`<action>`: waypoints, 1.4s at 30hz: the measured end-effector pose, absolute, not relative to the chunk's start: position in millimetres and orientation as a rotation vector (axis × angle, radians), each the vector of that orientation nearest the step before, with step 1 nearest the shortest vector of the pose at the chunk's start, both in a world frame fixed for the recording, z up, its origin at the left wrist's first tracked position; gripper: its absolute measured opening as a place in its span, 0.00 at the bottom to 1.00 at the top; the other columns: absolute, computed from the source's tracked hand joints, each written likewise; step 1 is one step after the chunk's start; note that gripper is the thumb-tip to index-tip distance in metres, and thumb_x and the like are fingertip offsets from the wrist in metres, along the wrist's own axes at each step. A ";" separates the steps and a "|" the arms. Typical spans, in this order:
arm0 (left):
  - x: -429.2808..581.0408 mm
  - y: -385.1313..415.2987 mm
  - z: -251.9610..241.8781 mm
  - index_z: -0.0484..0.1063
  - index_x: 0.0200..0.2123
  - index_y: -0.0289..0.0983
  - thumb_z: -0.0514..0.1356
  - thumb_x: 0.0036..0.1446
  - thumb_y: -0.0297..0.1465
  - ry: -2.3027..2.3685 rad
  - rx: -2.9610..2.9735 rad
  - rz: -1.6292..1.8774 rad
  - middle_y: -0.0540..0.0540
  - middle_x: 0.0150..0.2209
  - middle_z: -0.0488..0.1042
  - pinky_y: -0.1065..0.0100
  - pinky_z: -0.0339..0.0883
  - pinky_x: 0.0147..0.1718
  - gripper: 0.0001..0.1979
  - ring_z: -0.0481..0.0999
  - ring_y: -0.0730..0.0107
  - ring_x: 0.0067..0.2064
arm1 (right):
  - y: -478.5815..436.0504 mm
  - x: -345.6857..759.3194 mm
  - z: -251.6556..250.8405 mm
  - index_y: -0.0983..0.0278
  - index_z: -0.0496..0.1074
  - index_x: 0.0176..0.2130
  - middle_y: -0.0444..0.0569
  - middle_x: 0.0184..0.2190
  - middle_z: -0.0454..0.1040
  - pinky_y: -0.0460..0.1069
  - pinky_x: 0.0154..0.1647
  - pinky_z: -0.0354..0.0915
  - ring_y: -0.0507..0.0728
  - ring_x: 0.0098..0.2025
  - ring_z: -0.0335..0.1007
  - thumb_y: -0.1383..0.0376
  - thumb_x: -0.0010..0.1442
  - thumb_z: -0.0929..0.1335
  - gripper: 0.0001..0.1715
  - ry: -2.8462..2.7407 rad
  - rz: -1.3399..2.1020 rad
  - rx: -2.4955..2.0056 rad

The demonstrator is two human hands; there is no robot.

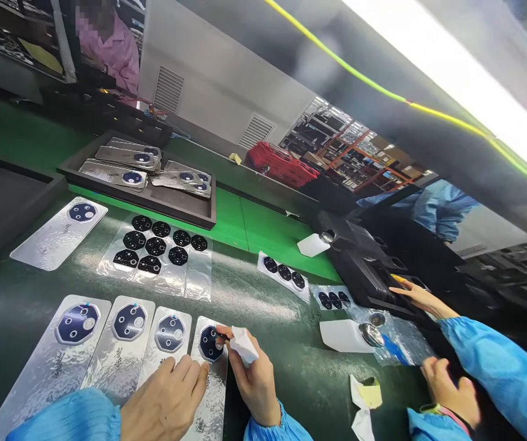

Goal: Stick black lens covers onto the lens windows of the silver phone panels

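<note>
R hand (pixel 253 376) pinches a white wipe (pixel 245 348), thumb & fingers shut tight, tips at the lens (pixel 209 344) of the rightmost panel (pixel 215 395), approx. 7 o'clock from view ctr. L hand (pixel 166 392) lies on same panel, fingers bent; can't tell if it grips anything. From that panel: 3 others (pixel 119 367) at 9 o'clock, black discs (pixel 155 246) at 11, tray (pixel 171 203) beyond, bottle (pixel 341 335) at 3, co-worker's hand (pixel 450 389) past it.
</note>
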State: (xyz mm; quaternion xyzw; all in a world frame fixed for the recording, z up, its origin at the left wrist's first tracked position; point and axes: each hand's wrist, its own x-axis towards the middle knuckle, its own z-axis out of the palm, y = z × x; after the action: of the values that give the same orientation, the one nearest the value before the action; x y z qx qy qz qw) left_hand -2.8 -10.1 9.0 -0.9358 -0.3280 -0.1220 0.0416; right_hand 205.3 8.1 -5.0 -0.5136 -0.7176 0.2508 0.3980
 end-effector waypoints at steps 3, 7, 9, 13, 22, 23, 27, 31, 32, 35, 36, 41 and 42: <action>-3.0 -10.2 10.4 0.65 0.55 0.26 0.54 0.58 0.20 -1.001 -2.886 -0.337 0.46 0.34 0.72 0.60 0.56 0.28 0.21 0.68 0.63 0.33 | 5.8 211.0 -7.5 0.60 0.70 0.54 0.56 0.44 0.78 0.51 0.42 0.76 0.59 0.42 0.79 0.68 0.70 0.60 0.17 -1.899 0.573 -1.242; -3.0 -9.9 12.1 0.65 0.56 0.26 0.53 0.59 0.19 -1.002 -2.895 -0.328 0.46 0.34 0.72 0.61 0.55 0.26 0.20 0.68 0.63 0.32 | 5.6 209.7 -11.5 0.58 0.68 0.56 0.54 0.45 0.77 0.50 0.42 0.76 0.57 0.41 0.79 0.70 0.70 0.59 0.19 -1.867 0.572 -1.226; -3.3 -9.9 12.8 0.66 0.55 0.26 0.52 0.60 0.19 -1.003 -2.899 -0.328 0.46 0.33 0.72 0.61 0.55 0.26 0.19 0.68 0.63 0.32 | 7.2 208.1 -11.5 0.57 0.68 0.56 0.53 0.44 0.77 0.50 0.43 0.76 0.57 0.41 0.79 0.70 0.70 0.60 0.18 -1.900 0.583 -1.214; -4.2 -10.4 14.0 0.66 0.56 0.25 0.52 0.59 0.18 -0.987 -2.892 -0.334 0.45 0.33 0.73 0.61 0.56 0.26 0.21 0.69 0.62 0.32 | 8.8 209.7 -9.5 0.57 0.67 0.56 0.52 0.43 0.77 0.49 0.42 0.77 0.56 0.40 0.80 0.70 0.70 0.59 0.18 -1.893 0.568 -1.230; -2.3 -10.2 14.5 0.65 0.55 0.25 0.51 0.60 0.18 -1.016 -2.959 -0.306 0.44 0.36 0.73 0.60 0.60 0.28 0.19 0.71 0.61 0.35 | 14.0 199.3 4.4 0.59 0.72 0.50 0.50 0.38 0.79 0.47 0.38 0.75 0.55 0.37 0.80 0.67 0.69 0.62 0.13 -1.861 0.534 -1.307; -2.6 -10.2 15.1 0.64 0.56 0.25 0.52 0.60 0.18 -1.027 -2.975 -0.320 0.44 0.37 0.73 0.61 0.60 0.28 0.20 0.71 0.61 0.35 | 14.3 195.2 7.2 0.59 0.72 0.49 0.50 0.38 0.80 0.47 0.39 0.75 0.55 0.37 0.80 0.67 0.69 0.63 0.12 -1.819 0.547 -1.326; -12.5 -11.4 21.8 0.64 0.56 0.27 0.55 0.60 0.20 -1.065 -2.996 -0.426 0.46 0.37 0.73 0.61 0.60 0.28 0.20 0.71 0.62 0.35 | 17.5 168.0 12.1 0.59 0.72 0.48 0.51 0.43 0.80 0.48 0.40 0.75 0.56 0.38 0.81 0.66 0.69 0.63 0.11 -1.723 0.651 -1.278; -34.1 -12.7 26.2 0.70 0.46 0.33 0.56 0.60 0.20 -1.100 -2.951 -0.400 0.49 0.33 0.72 0.60 0.57 0.27 0.11 0.69 0.63 0.32 | 25.8 143.8 6.2 0.58 0.71 0.52 0.52 0.46 0.79 0.48 0.41 0.74 0.56 0.40 0.81 0.68 0.70 0.61 0.15 -1.861 0.671 -1.168; -38.9 -12.6 25.2 0.70 0.47 0.32 0.57 0.60 0.22 -1.111 -2.939 -0.381 0.49 0.33 0.72 0.60 0.57 0.27 0.12 0.69 0.63 0.31 | 27.7 140.7 4.4 0.58 0.70 0.54 0.52 0.47 0.78 0.49 0.42 0.74 0.56 0.41 0.81 0.69 0.70 0.61 0.17 -1.889 0.668 -1.156; -46.6 -11.3 19.0 0.68 0.52 0.29 0.59 0.63 0.28 -1.061 -2.908 -0.392 0.48 0.34 0.73 0.60 0.57 0.28 0.15 0.69 0.63 0.32 | 30.9 137.2 0.4 0.58 0.68 0.57 0.53 0.48 0.78 0.49 0.43 0.74 0.57 0.42 0.81 0.70 0.69 0.60 0.19 -1.954 0.655 -1.118; -47.0 -10.9 16.8 0.69 0.51 0.29 0.59 0.63 0.29 -1.041 -2.900 -0.408 0.47 0.34 0.73 0.60 0.57 0.28 0.15 0.69 0.63 0.32 | 31.0 137.3 -0.2 0.58 0.68 0.57 0.53 0.47 0.78 0.49 0.43 0.74 0.57 0.42 0.80 0.70 0.69 0.60 0.20 -1.973 0.648 -1.100; -44.1 -12.6 12.4 0.70 0.49 0.29 0.59 0.62 0.27 -1.055 -2.877 -0.445 0.48 0.34 0.72 0.60 0.55 0.28 0.13 0.67 0.64 0.32 | 27.4 140.1 -0.5 0.59 0.69 0.55 0.53 0.46 0.79 0.50 0.42 0.75 0.58 0.44 0.80 0.70 0.69 0.61 0.18 -2.003 0.544 -1.142; -43.8 -13.4 12.2 0.69 0.49 0.29 0.59 0.62 0.27 -1.050 -2.876 -0.440 0.48 0.34 0.72 0.60 0.55 0.28 0.13 0.67 0.64 0.32 | 27.0 140.0 -0.3 0.59 0.69 0.55 0.53 0.46 0.79 0.50 0.43 0.75 0.58 0.44 0.80 0.69 0.69 0.61 0.18 -2.000 0.525 -1.163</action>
State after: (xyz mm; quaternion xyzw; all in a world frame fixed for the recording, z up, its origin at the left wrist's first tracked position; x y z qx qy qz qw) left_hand -43.8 -13.4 12.2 -0.9295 -0.3393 -0.1422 0.0242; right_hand 140.0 27.0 -0.3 -0.4543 -0.7815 0.2052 0.3751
